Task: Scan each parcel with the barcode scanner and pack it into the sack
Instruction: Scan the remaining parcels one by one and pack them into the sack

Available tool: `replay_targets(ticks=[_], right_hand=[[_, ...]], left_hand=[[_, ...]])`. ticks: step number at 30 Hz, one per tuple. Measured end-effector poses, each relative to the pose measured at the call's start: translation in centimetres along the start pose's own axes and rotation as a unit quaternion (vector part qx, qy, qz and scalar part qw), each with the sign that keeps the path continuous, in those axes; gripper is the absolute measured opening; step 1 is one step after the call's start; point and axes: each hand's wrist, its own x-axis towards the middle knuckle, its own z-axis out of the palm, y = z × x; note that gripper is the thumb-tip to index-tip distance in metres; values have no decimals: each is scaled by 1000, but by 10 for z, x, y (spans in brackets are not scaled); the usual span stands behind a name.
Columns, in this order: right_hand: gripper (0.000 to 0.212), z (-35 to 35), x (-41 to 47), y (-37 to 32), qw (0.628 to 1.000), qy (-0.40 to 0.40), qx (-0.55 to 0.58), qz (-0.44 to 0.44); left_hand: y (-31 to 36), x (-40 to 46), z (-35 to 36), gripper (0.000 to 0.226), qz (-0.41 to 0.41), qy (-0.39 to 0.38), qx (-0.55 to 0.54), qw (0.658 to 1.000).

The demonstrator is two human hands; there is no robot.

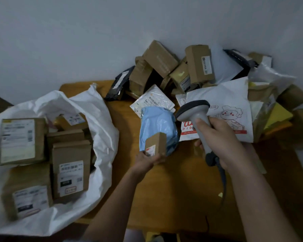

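Head view: left hand (145,158) grips a small brown box (156,145) from below, fingers curled round its near end, box held upright-ish above the wooden table (173,180), label w/ red mark facing the camera. Right hand (220,137) is wrapped round the handle of the grey barcode scanner (194,112), thumb lying along the grip; scanner head is tilted to the left & down, toward the box but apart from it. Dark cable (222,179) hangs from the scanner's base and trails toward the near edge.

Just behind the box lies a light-blue poly parcel (157,123) on the table, w/ a white flat mailer (152,100) partly under its far edge. Right of the scanner: a white bag w/ a red cartoon print (231,116), lying flat, partly under the hand.

Far side, against the grey wall (94,41): a heap of unscanned parcels (182,70), mostly brown cartons, plus a black poly bag (117,84) at its left end and white/yellow bags at the right (labels too blurred to read).

Left: the white woven sack (98,130), mouth wide open toward the camera, lying over the table's left edge. Inside it several brown cartons (70,165) w/ white shipping labels, packed close, touching each other.
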Motion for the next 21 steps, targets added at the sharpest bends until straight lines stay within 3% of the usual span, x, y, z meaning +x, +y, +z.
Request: replay_targets(ticks=[2,4,9,13,17,21], right_hand=[[23,14,-1,-2,1000,-8,19,-2],[22,30,-1,-2,1000,-9,23,-4],[36,67,-6,-4,998,16,52,-32],[55,79,-7,-11,996,48,48,-58],[39,78,-7,-17,995,68,56,-52],[33,74,-14,-29,997,57,23,-49]], left_hand=[[20,-13,-10,104,5,-45,-111,993],[39,-25,-14,88,29,-80,-146,986],[66,-43,-23,88,57,-106,-219,968],[69,-49,-36,88,68,-68,-314,945],[68,-57,-57,50,71,-58,-359,929],[70,-61,-73,42,80,6,-349,934]])
